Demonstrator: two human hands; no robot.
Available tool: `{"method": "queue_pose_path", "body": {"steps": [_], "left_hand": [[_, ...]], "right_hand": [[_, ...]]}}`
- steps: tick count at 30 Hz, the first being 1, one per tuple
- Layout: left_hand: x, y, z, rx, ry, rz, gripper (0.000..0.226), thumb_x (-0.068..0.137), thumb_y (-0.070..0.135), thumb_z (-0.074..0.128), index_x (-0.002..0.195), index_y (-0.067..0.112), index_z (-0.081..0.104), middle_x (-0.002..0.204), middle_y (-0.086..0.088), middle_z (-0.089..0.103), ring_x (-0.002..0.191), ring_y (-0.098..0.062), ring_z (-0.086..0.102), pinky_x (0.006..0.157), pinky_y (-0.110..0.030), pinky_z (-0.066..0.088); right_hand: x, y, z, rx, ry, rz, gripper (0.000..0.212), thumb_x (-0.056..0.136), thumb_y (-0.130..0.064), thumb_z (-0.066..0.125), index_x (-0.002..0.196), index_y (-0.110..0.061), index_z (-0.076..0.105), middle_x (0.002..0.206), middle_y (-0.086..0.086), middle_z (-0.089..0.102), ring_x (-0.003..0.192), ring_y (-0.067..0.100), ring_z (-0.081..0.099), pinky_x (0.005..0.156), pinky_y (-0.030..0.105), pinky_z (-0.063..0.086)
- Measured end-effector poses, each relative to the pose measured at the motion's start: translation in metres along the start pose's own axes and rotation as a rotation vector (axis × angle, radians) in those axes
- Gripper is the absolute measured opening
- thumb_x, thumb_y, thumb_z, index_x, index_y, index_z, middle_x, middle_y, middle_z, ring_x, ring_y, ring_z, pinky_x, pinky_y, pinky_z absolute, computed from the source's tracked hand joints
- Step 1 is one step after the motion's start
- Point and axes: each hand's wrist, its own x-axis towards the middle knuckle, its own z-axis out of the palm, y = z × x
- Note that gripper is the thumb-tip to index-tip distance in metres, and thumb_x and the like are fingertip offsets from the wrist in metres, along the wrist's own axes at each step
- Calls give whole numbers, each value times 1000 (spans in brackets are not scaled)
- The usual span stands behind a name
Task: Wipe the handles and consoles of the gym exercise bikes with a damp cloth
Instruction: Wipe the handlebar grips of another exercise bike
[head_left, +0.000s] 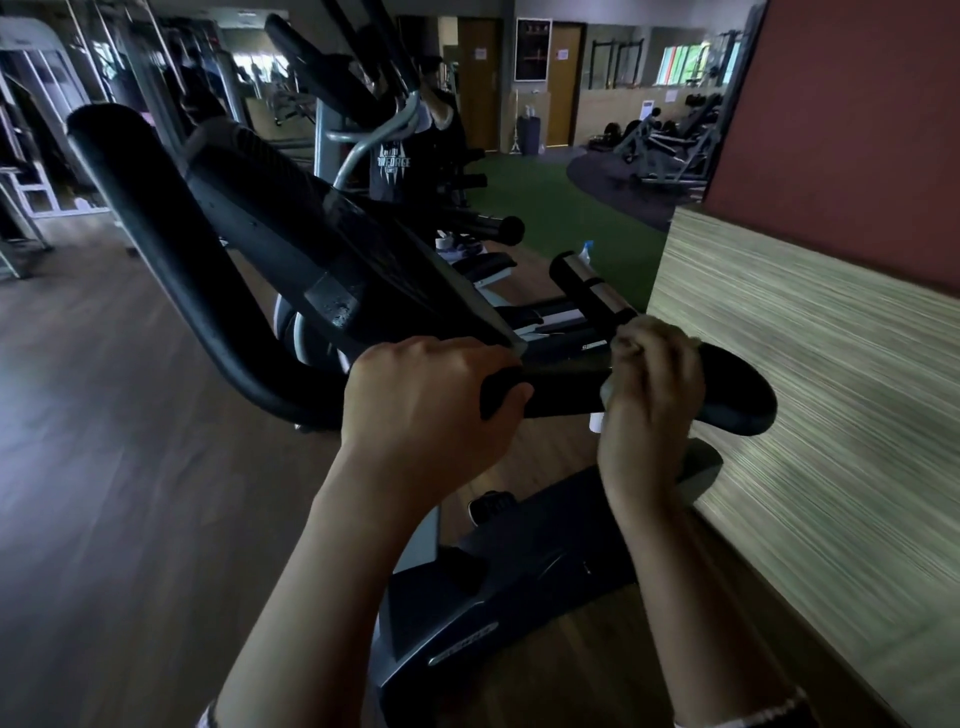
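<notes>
On the handlebar (561, 389), the left hand (431, 400) sits left of the right hand (649, 395), the console (332, 244) behind it, a spray bottle (587, 249) farther behind, the wall panel (810, 374) right.

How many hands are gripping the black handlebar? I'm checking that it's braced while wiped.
2: the left hand grips the black padded handlebar near its centre; the right hand wraps the white cloth around it further right.

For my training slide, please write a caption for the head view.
Left hand steadies the bike handlebar while right hand wipes it with a cloth.
</notes>
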Motion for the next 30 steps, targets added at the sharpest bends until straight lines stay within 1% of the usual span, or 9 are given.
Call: {"method": "queue_pose_path", "body": {"steps": [3, 6, 8, 13, 15, 17, 20, 24, 30], "left_hand": [[1, 0, 1, 0, 2, 1, 27, 82, 52, 53, 92, 38, 74, 80, 18, 73, 67, -9, 69, 51, -19, 41], [0, 0, 0, -8, 9, 7, 28, 81, 52, 54, 92, 37, 75, 81, 18, 73, 67, -9, 69, 52, -17, 38], [0, 1, -1, -7, 10, 15, 27, 81, 51, 55, 92, 37, 75, 80, 17, 73, 65, -10, 69, 52, -17, 35], [-1, 1, 1, 4, 27, 11, 25, 80, 52, 56, 90, 38, 75, 77, 17, 73, 63, -10, 69, 52, -17, 34], [-1, 1, 1, 0, 28, 16, 25, 80, 52, 57, 91, 38, 75, 78, 18, 73, 64, -10, 69, 51, -16, 34], [-1, 1, 0, -4, 31, 22, 25, 80, 51, 57, 92, 37, 75, 79, 18, 73, 65, -10, 69, 50, -15, 30], [0, 0, 1, 10, 40, 40, 23, 80, 51, 60, 91, 37, 75, 79, 17, 73, 65, -11, 70, 52, -16, 34], [3, 0, 4, 24, 17, 35, 24, 80, 53, 63, 92, 36, 74, 80, 16, 73, 65, -12, 70, 52, -18, 38], [22, 20, 13, 54, -183, 18, 39, 87, 63, 39, 107, 42, 65, 89, 16, 71, 75, -7, 68, 60, -27, 53]], "right_hand": [[-13, -1, 2, -101, -47, -80, 25, 95, -22, 48, 111, -16, 66, 134, 0, 49, 127, 19, 44, 105, 33, 39], [9, -3, -8, 24, -53, 56, 24, 97, -11, 48, 114, -7, 64, 129, 8, 51, 103, -9, 51, 81, 3, 37], [20, -4, -13, 86, -39, 149, 26, 98, -6, 45, 118, -3, 61, 129, 11, 51, 85, -23, 50, 71, -4, 35], [-9, 2, -5, -13, -54, 11, 31, 97, -24, 45, 122, -16, 60, 144, -1, 41, 130, 11, 44, 102, 33, 45], [-6, 4, -7, 17, -57, 8, 31, 97, -20, 45, 124, -13, 59, 143, 1, 41, 127, 1, 45, 102, 23, 43], [11, 3, -12, 80, -58, 121, 29, 98, -11, 44, 123, -9, 59, 136, 3, 45, 103, -22, 47, 81, 0, 39], [28, 9, -14, 131, -77, 209, 30, 99, -14, 43, 122, -11, 60, 135, 6, 49, 97, -23, 49, 71, -6, 35], [6, 18, -12, 112, -79, 151, 31, 100, -20, 47, 128, -16, 58, 143, -2, 41, 127, 9, 47, 95, 13, 44], [55, 44, -10, 227, -179, 294, 33, 97, -23, 43, 124, -23, 62, 130, -3, 59, 121, 6, 54, 108, 36, 42]]}}
